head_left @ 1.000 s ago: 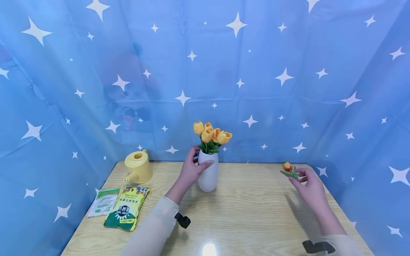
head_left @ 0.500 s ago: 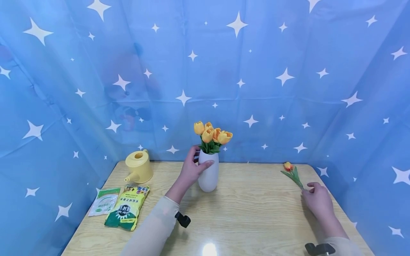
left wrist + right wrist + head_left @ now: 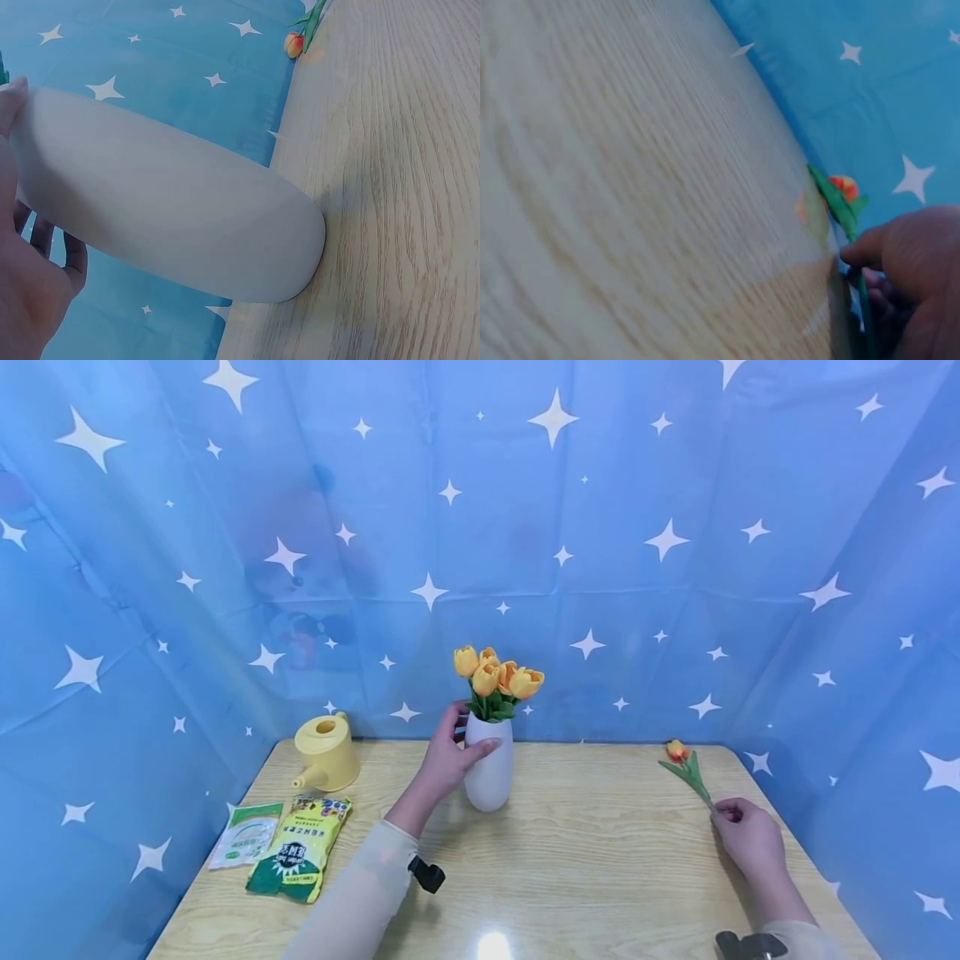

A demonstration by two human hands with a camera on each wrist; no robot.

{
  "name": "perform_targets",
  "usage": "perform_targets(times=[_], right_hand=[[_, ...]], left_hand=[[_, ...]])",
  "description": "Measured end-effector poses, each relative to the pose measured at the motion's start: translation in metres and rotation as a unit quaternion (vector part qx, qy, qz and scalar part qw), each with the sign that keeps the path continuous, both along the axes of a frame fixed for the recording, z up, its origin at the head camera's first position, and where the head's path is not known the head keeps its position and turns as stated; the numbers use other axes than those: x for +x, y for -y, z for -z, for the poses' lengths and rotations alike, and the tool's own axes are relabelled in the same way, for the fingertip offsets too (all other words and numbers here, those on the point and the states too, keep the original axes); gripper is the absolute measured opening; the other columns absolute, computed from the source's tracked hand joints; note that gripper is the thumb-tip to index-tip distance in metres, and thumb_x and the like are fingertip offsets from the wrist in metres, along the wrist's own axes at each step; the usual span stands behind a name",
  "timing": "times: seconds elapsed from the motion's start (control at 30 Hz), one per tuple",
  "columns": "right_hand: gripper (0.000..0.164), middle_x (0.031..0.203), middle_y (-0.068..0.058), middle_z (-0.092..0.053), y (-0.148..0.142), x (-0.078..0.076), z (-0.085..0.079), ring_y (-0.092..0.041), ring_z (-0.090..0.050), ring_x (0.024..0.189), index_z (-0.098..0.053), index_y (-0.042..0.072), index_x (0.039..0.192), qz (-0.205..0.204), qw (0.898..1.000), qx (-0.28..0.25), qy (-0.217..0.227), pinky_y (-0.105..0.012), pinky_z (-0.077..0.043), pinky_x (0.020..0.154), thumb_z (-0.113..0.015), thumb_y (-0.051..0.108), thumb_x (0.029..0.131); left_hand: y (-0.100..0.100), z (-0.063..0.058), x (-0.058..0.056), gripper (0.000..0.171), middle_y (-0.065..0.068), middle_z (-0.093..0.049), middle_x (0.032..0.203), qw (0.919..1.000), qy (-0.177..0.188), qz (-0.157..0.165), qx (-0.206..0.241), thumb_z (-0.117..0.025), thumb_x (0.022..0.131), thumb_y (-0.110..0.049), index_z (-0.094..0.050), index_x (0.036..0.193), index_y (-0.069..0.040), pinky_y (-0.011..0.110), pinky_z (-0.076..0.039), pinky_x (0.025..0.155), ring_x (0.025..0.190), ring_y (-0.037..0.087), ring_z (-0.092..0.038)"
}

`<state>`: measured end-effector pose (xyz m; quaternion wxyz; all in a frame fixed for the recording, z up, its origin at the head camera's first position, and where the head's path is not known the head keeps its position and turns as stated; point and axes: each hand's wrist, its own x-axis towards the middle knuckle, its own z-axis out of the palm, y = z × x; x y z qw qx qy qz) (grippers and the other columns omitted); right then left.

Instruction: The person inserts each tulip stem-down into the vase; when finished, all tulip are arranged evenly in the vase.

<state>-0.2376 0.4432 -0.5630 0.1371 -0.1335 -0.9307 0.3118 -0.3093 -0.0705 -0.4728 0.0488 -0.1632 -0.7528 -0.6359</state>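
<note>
A white vase stands upright at the back middle of the table, with several yellow tulips in its mouth. My left hand grips the vase near its top from the left side, thumb across the front; in the left wrist view the vase fills the middle. On the right, my right hand pinches the stem of a single orange-red tulip, whose bloom points toward the back edge. The right wrist view shows thumb and fingers around the green stem of this tulip.
A yellow watering can stands at the back left. In front of it lie a yellow-green bag and a smaller white-green packet. A blue starry curtain rises behind the wooden table.
My right hand has moved down from near the tulip's leaves to the lower stem, toward the front of the table. The bloom stays almost in place. The left hand keeps holding the vase.
</note>
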Motion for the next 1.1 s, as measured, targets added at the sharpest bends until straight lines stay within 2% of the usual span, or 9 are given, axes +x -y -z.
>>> perform_targets(times=[0.3,0.53,0.67,0.87,1.1], right_hand=[[0.02,0.091,-0.01,-0.069,-0.003,-0.002,0.001,-0.025,-0.058,0.083,-0.073,-0.008,0.113,-0.019,1.0,0.001,-0.009,-0.037,-0.044,0.072,-0.072,0.009,0.102],[0.023,0.1,-0.012,-0.071,-0.003,0.003,0.0,-0.023,-0.059,0.089,-0.074,-0.006,0.12,-0.028,0.999,-0.02,-0.005,-0.026,-0.044,0.068,-0.072,0.012,0.107],[0.022,0.102,-0.012,-0.071,0.0,0.005,-0.002,-0.018,-0.058,0.088,-0.075,-0.004,0.123,-0.036,0.999,-0.027,-0.013,-0.024,-0.045,0.066,-0.072,0.013,0.108],[0.02,0.102,-0.012,-0.069,0.008,0.005,-0.008,-0.018,-0.056,0.084,-0.076,-0.003,0.123,-0.067,0.997,-0.014,-0.032,-0.027,-0.046,0.062,-0.072,0.008,0.106],[0.018,0.102,-0.012,-0.067,0.02,0.004,-0.018,-0.019,-0.053,0.082,-0.078,-0.002,0.121,-0.105,0.991,0.038,-0.079,-0.028,-0.044,0.063,-0.073,0.002,0.104]], left_hand=[[0.002,-0.002,0.0,0.076,0.006,-0.057,0.15,1.0,0.003,-0.004,0.0,-0.089,0.095,-0.046,-0.048,0.156,-0.025,0.064,-0.05,0.111,0.136,0.043,-0.057],[0.0,-0.002,0.001,0.076,0.006,-0.057,0.15,1.0,0.002,0.0,0.002,-0.089,0.095,-0.046,-0.049,0.154,-0.023,0.063,-0.049,0.113,0.138,0.043,-0.056],[0.0,-0.002,0.002,0.077,0.005,-0.056,0.151,1.0,0.003,-0.002,0.0,-0.089,0.095,-0.047,-0.048,0.156,-0.024,0.063,-0.049,0.113,0.138,0.043,-0.056],[0.0,-0.001,0.002,0.079,0.005,-0.056,0.151,1.0,0.008,-0.003,-0.001,-0.089,0.094,-0.049,-0.048,0.157,-0.025,0.064,-0.05,0.112,0.138,0.042,-0.056],[-0.001,-0.002,0.002,0.078,0.006,-0.056,0.151,1.0,0.007,-0.002,-0.001,-0.089,0.094,-0.049,-0.049,0.156,-0.025,0.064,-0.049,0.113,0.139,0.044,-0.055]])
